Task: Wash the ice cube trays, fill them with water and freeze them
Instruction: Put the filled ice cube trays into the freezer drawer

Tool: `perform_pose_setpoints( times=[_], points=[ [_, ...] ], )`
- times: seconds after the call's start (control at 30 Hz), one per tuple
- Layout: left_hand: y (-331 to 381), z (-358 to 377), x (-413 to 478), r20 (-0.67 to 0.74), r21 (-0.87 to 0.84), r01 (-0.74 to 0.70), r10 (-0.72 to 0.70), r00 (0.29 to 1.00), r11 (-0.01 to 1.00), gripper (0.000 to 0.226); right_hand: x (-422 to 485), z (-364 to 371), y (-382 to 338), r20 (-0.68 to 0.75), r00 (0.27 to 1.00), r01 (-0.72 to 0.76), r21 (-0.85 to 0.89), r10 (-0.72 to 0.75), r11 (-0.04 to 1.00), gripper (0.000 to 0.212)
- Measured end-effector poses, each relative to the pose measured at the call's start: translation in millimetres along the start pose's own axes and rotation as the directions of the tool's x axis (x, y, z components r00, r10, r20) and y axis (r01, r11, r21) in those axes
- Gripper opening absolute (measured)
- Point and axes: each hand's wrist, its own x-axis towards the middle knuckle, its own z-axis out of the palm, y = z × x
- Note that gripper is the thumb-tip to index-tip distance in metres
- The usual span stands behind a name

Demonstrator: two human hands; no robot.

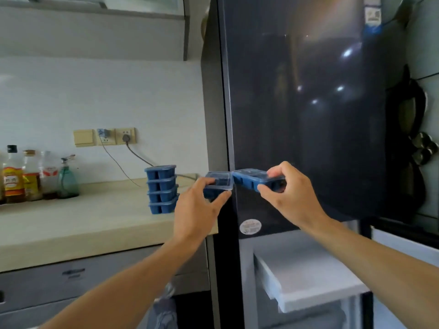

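Note:
Each of my hands carries one blue ice cube tray with a clear lid, held at chest height in front of the dark fridge door (308,115). My left hand (197,207) grips the left tray (218,184) from below and the side. My right hand (292,193) pinches the right tray (249,179), which tilts slightly. The two trays meet at their inner ends. A stack of several more blue trays (162,189) stands on the counter (71,224) beside the fridge.
A white freezer drawer (308,281) is pulled out below my right arm. Sauce bottles (14,176) and a green spray bottle (67,179) stand at the counter's back left. Wall sockets (116,137) with cables sit above. Grey cabinet drawers (71,274) lie under the counter.

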Motion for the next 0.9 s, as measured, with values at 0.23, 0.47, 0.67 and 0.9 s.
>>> perform_pose_setpoints(
  times=[0.23,0.47,0.67,0.9],
  points=[
    [20.8,67.0,-66.6,0.244,-0.064,0.053,-0.036,0.969,0.997,0.040,-63.0,-61.7,61.2,0.081,0.987,-0.126,-0.166,0.141,0.978,0.029],
    [20.1,157.3,-108.4,0.457,-0.001,0.133,-0.118,0.882,0.991,0.042,-101.1,-96.0,152.3,0.131,0.912,-0.320,-0.369,0.390,0.873,0.030],
    [2.7,243.4,-119.2,0.547,0.063,0.269,-0.258,0.796,0.961,0.035,-112.3,-97.9,237.1,0.122,0.798,-0.460,-0.509,0.590,0.727,0.031],
    [-24.1,339.9,-112.1,0.594,0.156,0.353,-0.373,0.713,0.923,0.044,-98.0,-86.7,324.5,0.132,0.711,-0.486,-0.618,0.691,0.618,0.031]
  ],
)
